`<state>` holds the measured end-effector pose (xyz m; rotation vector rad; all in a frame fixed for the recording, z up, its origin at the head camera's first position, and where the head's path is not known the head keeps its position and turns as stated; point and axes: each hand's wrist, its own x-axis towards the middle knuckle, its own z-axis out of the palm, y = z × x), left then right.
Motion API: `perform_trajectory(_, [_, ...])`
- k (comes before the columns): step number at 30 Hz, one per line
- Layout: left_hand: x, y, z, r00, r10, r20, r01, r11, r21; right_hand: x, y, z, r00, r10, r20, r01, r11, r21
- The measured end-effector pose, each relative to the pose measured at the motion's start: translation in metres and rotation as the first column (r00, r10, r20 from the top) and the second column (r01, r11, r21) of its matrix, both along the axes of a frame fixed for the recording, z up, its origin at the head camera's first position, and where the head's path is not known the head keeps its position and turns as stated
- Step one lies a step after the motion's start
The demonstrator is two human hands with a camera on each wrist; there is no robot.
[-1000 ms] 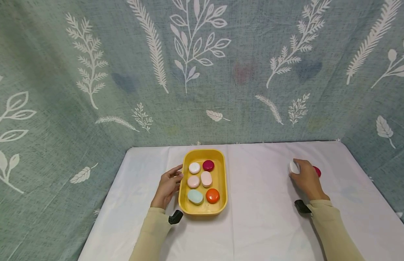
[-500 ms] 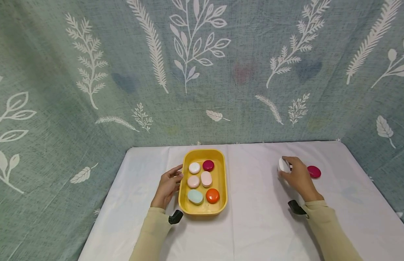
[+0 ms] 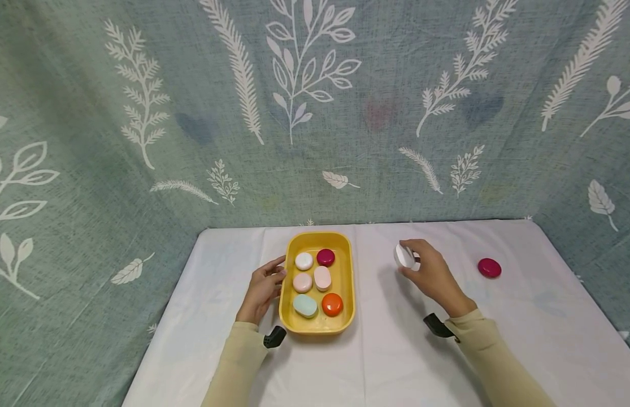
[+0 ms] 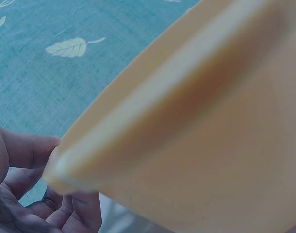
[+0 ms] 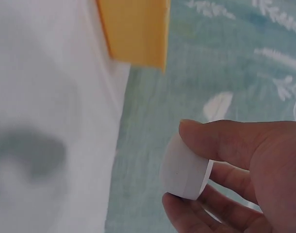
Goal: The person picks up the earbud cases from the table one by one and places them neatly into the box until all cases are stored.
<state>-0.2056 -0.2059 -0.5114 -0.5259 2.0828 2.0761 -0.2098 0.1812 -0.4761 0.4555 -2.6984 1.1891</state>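
Observation:
In the head view my right hand [image 3: 437,280] holds a white rounded, soap-like disc [image 3: 403,258] above the table, right of the yellow tray [image 3: 345,322]. The right wrist view shows the white disc [image 5: 183,167] pinched between thumb and fingers, its flat face toward the palm. My left hand [image 3: 261,293] grips the tray's left edge; in the left wrist view its fingers meet the tray rim [image 4: 114,126]. Inside the tray lie a white piece [image 3: 304,260], a dark red one [image 3: 326,257], two pale pink ones [image 3: 322,278], a mint oval [image 3: 305,306] and an orange one [image 3: 332,304].
A dark red disc [image 3: 490,268] lies on the white table cloth [image 3: 396,350] at the right. Green leaf-patterned fabric [image 3: 315,192] rises behind the table and along both sides.
My right hand has moved left with the white disc, away from the dark red disc, which is now fully uncovered. The left hand and tray stay in place.

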Motion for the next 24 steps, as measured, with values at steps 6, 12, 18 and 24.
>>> perform_trajectory(6, [0.000,0.000,0.001,1.000,-0.011,-0.016,0.011,1.000,0.011,0.003,-0.025,0.004,0.996,0.083,-0.013,-0.083,0.996,-0.020])
perform_trajectory(12, [0.000,0.000,0.001,1.000,-0.008,-0.007,0.008,1.000,0.010,0.006,-0.049,0.006,0.984,0.172,-0.036,-0.173,0.985,-0.021])
perform_trajectory(18, [-0.001,0.000,-0.001,1.000,-0.004,-0.005,0.004,1.000,0.007,0.011,-0.071,0.009,0.965,0.258,-0.038,-0.260,0.965,-0.036])
perform_trajectory(24, [-0.001,0.000,-0.001,1.000,-0.005,-0.012,0.005,1.000,0.013,0.014,-0.086,0.011,0.949,0.314,-0.024,-0.315,0.948,-0.046])
